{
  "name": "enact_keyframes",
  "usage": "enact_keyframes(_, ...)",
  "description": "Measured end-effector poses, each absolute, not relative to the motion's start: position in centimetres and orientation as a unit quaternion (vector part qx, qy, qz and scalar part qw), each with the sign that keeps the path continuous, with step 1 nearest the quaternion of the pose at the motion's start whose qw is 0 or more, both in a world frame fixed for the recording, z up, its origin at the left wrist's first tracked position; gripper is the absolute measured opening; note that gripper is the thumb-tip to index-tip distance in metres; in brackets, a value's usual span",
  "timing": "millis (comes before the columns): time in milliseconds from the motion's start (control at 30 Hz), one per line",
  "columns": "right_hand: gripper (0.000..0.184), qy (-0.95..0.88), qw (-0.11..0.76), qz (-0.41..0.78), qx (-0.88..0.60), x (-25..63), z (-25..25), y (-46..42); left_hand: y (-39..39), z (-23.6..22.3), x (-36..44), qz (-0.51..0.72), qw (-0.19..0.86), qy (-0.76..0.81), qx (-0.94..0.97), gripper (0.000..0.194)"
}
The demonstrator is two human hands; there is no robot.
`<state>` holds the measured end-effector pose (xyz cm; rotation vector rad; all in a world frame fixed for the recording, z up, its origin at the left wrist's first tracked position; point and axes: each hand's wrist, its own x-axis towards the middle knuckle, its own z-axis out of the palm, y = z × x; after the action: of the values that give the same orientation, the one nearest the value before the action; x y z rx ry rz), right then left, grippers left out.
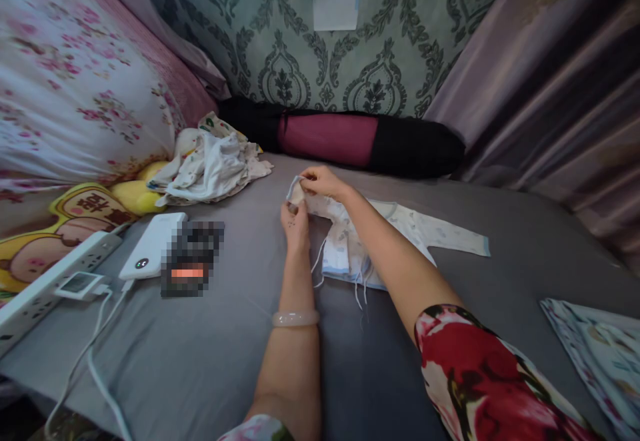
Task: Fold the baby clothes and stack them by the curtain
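A small white baby shirt [400,227] with pale blue edging and thin tie strings lies spread on the grey sheet. Its right-hand sleeve stretches out flat; the left-hand sleeve is raised at its cuff. My left hand [296,222] pinches that cuff from below, a bangle on the wrist. From above, my right hand [323,182] grips the same sleeve end, fingers closed on the cloth. My right forearm crosses over the shirt and covers part of its middle.
Crumpled baby clothes [210,167] lie at the back left. Nearer are a white power bank [153,244], a blurred-out dark object [193,257], and a power strip [60,284] with cables. A long black-and-maroon bolster [330,139] lies along the wall. Folded cloth [600,347] sits at right.
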<state>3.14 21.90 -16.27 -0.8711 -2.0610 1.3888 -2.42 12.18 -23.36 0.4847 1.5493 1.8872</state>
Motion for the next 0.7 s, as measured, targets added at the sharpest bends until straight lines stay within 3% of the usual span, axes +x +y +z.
enact_keyframes(300, 0.009, -0.648, 0.38, 0.558, -0.353, 1.1, -20.3, 22.8, 11.9, -22.5, -0.7, 0.619, 0.478, 0.598, 0.174, 0.03)
enact_keyframes(700, 0.017, -0.719, 0.334, 0.467, -0.391, -0.9, -24.6, 22.6, 12.0, -23.2, -1.7, 0.611, 0.343, 0.697, 0.151, 0.028)
